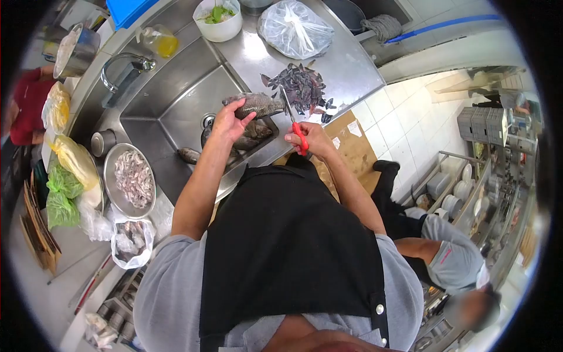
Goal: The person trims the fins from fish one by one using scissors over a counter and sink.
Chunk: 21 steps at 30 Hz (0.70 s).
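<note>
My left hand (230, 122) grips a dark scaly fish (258, 105) above the near right edge of the sink. In my right hand (314, 138) is a pair of scissors (299, 134) with red handles, fingers wrapped round them. The blades point away from me, close to the fish's right end; whether they touch it I cannot tell. Beyond the blades, a heap of cut dark fins (300, 87) lies on the steel counter. Several more fish (253, 132) rest in the sink's near corner, partly hidden by my left hand and forearm.
The steel sink (176, 111) has a curved tap (126, 64) at its left. A bowl of pale cut pieces (134, 179) stands left of the sink. On the counter are a tied plastic bag (295, 29) and a white tub (218, 26). Another person (451, 252) is behind me on the right.
</note>
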Tool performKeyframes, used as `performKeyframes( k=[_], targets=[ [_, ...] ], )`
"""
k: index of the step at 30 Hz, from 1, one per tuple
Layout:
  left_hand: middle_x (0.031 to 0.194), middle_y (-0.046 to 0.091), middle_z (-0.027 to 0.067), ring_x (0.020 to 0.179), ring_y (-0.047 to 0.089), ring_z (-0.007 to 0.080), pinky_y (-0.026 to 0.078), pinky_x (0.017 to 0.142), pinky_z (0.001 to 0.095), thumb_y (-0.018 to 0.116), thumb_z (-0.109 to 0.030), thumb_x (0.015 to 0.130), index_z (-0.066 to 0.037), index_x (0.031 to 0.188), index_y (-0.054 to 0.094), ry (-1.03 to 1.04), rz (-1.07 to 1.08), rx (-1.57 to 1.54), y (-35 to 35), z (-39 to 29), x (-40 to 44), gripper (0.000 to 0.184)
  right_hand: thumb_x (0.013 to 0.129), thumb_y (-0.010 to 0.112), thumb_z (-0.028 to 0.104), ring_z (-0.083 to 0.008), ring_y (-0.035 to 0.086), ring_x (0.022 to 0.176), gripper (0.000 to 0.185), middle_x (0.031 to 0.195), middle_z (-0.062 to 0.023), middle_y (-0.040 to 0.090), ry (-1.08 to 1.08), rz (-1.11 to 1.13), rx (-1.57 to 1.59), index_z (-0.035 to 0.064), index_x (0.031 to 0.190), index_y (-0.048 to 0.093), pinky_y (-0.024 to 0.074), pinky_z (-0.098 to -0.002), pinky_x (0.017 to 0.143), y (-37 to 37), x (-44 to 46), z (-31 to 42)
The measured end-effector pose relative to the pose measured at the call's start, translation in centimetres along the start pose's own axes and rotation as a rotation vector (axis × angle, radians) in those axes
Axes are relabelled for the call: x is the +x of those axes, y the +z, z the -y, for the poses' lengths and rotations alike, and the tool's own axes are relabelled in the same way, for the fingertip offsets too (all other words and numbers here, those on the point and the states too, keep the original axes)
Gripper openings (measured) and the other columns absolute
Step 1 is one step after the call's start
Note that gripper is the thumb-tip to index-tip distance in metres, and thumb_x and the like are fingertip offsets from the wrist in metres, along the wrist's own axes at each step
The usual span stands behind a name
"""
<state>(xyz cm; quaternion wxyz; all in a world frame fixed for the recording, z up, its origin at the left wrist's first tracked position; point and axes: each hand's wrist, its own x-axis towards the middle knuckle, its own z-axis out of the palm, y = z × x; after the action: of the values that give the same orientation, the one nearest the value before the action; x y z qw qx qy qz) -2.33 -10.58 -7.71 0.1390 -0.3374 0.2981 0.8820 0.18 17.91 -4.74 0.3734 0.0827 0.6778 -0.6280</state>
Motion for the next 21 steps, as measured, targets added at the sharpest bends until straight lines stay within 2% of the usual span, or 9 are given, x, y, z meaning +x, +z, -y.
performKeyframes(
  k=[2,3,5,8,15,17,21],
  targets=[
    [0.115,0.071,0.0077,0.104,0.071,0.0218,0.068,0.076,0.0385,0.070,-0.012,0.096,-0.009,0.119,0.065,-0.040,0.065,0.208,0.3,-1.0,-0.5,0.023,0.082,0.093,0.038,-0.0113,0.061,0.060,0.049,0.078,-0.0051,0.067,-0.084,-0.061,-0.148,-0.0008,0.103,0.071,0.0490,-0.0276,0.055,-0.2,0.7,-0.4],
    [0.115,0.071,0.0077,0.104,0.071,0.0218,0.068,0.076,0.0385,0.070,-0.012,0.096,-0.009,0.119,0.065,-0.042,0.068,0.212,0.8,-1.2,-0.7,0.023,0.082,0.093,0.038,-0.0113,0.061,0.060,0.049,0.078,-0.0051,0.067,-0.085,-0.066,-0.145,-0.0008,0.103,0.071,0.0490,-0.0276,0.055,-0.3,0.8,-0.1],
    [0.114,0.071,0.0069,0.104,0.071,0.0218,0.068,0.076,0.0402,0.070,-0.011,0.096,-0.010,0.120,0.062,-0.022,0.051,0.294,1.6,-1.6,-1.1,0.025,0.079,0.094,0.040,-0.0111,0.061,0.060,0.053,0.077,-0.0050,0.068,0.005,-0.068,-0.215,-0.0020,0.103,0.072,0.0489,-0.0283,0.055,-0.5,1.0,0.6],
    [0.109,0.072,0.0066,0.101,0.073,0.0234,0.068,0.069,0.0401,0.070,-0.009,0.095,-0.010,0.119,0.060,0.052,0.060,0.285,1.5,-2.4,0.4,0.026,0.079,0.094,0.039,-0.0110,0.061,0.059,0.052,0.076,-0.0053,0.068,0.022,-0.066,-0.200,-0.0028,0.100,0.072,0.0490,-0.0283,0.053,-0.8,0.2,0.6],
    [0.108,0.072,0.0060,0.096,0.073,0.0222,0.067,0.069,0.0415,0.071,-0.010,0.094,-0.011,0.116,0.060,0.104,0.046,0.266,2.8,-2.4,1.1,0.024,0.081,0.093,0.037,-0.0112,0.060,0.057,0.050,0.073,-0.0051,0.067,0.103,-0.065,-0.214,-0.0041,0.097,0.071,0.0491,-0.0281,0.051,-1.0,-2.4,-0.1],
    [0.111,0.071,0.0057,0.104,0.071,0.0211,0.063,0.069,0.0363,0.071,-0.019,0.098,-0.013,0.120,0.061,0.150,0.062,0.259,2.9,-2.6,0.9,0.025,0.082,0.092,0.035,-0.0112,0.059,0.055,0.046,0.072,-0.0050,0.067,0.112,-0.092,-0.158,-0.0032,0.095,0.071,0.0479,-0.0277,0.050,-1.2,-2.9,-0.2],
    [0.098,0.071,0.0064,0.096,0.072,0.0236,0.061,0.067,0.0361,0.071,-0.030,0.098,-0.011,0.115,0.066,0.125,0.162,0.155,1.9,-3.3,1.6,0.026,0.080,0.093,0.040,-0.0143,0.062,0.059,0.049,0.071,-0.0070,0.066,0.046,-0.145,-0.281,-0.0023,0.092,0.070,0.0484,-0.0325,0.054,-1.4,-2.4,2.3]
  ],
)
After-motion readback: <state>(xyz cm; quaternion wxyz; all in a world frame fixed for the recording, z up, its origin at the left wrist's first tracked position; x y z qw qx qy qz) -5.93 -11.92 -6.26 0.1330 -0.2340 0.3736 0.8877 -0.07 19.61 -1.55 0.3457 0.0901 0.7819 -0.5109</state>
